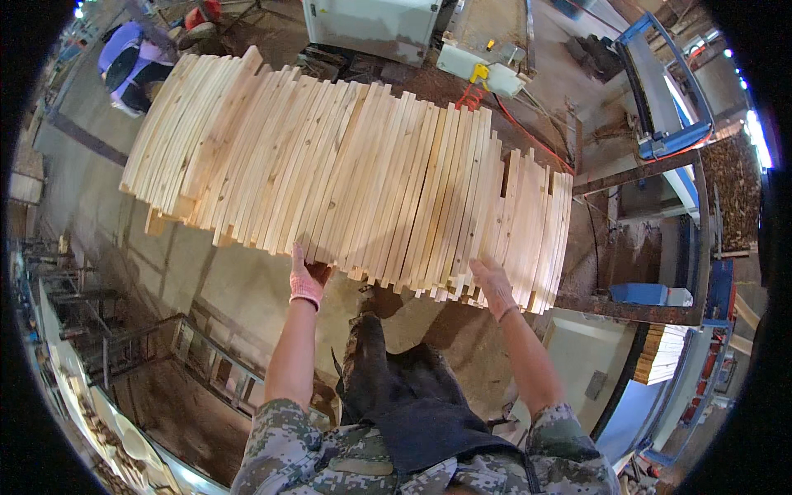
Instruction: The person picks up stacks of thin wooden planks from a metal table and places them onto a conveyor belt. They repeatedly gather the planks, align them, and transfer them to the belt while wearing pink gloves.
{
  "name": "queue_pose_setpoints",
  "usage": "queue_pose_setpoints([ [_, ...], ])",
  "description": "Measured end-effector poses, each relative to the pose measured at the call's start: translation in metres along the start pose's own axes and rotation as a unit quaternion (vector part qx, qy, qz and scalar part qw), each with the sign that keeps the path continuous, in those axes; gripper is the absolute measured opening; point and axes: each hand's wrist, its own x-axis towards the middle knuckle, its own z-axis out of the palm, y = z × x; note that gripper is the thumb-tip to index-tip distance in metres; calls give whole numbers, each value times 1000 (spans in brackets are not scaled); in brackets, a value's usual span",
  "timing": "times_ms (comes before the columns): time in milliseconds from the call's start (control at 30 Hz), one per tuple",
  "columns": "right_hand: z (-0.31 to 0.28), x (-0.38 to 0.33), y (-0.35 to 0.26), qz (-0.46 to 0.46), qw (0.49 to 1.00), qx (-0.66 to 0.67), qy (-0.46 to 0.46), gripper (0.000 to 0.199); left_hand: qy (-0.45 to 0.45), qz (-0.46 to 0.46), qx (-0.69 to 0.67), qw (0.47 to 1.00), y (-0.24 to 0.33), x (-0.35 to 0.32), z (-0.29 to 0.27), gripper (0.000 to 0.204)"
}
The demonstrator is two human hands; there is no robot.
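A long row of pale wooden strips (330, 165) lies side by side in front of me, their near ends uneven. My left hand (307, 280), in a pinkish glove, is at the near ends left of the middle. Its thumb points up and stands apart from the fingers, which curl toward the underside of the strips. Farther right, my right hand (493, 287) bends over the near ends of several strips and grips them. Some of its fingers are hidden against the wood.
A yellow air gun (479, 73) with a red hose sits beyond the row, near a pale metal cabinet (375, 29). A person in purple (132, 62) is at the far left. Blue-framed machinery (652, 148) and a rusty metal frame (635, 312) stand on the right.
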Motion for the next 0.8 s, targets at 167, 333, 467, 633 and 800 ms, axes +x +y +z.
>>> queue_pose_setpoints([
  [167,29,48,-19,-4,1000,-17,10,89,8,-16,2,1000,13,10,14,87],
  [333,43,81,-20,84,985,-145,31,85,10,42,37,998,0,34,-7,91],
  [467,51,82,-11,23,987,-100,124,81,50,55,45,996,-7,1,12,81],
  [633,-11,89,-11,-17,976,-191,102,73,58,64,29,996,-45,-68,40,91],
  [800,-68,95,-29,6,979,-195,51,74,-42,-167,56,983,-100,-81,11,92],
])
